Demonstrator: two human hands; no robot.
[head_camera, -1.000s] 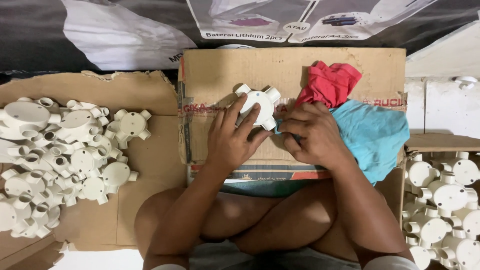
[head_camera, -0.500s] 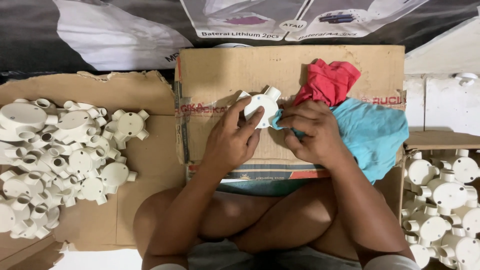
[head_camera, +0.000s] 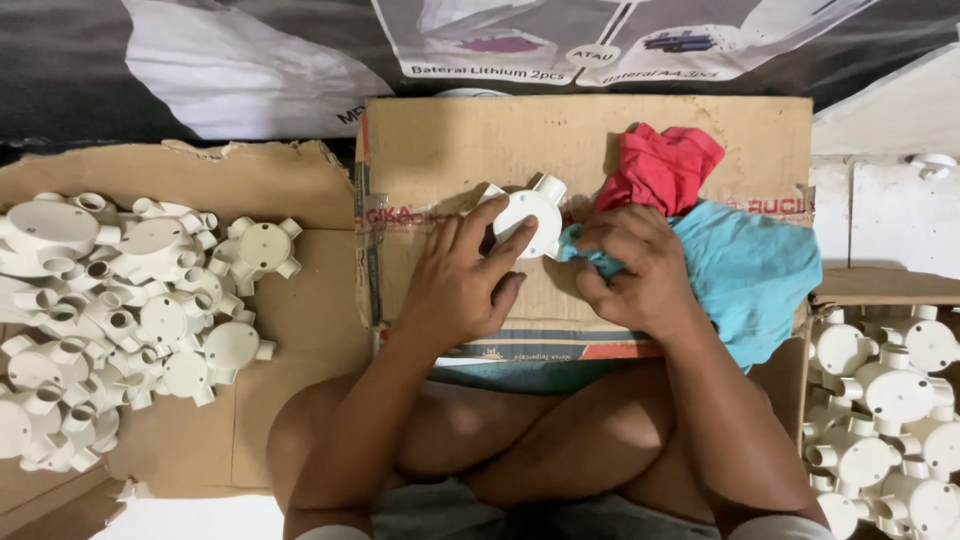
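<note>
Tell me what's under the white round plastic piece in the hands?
Under the white junction box lies a flattened cardboard box. The left hand steadies it; the right hand presses a blue cloth against it. Its underside is hidden.

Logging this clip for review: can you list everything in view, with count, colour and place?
Junction box: one, white, round with stub outlets, on the carton, in the left hand's grip.
Blue cloth: one, on the carton's right, pressed to the box by the right hand.
Red cloth: one, bunched above the blue cloth.
Carton: one, brown, over the lap.
Left pile: many white boxes, on flat cardboard.
Right pile: many white boxes, lower right.
Left hand: holds the box.
Right hand: grips the blue cloth.
</note>
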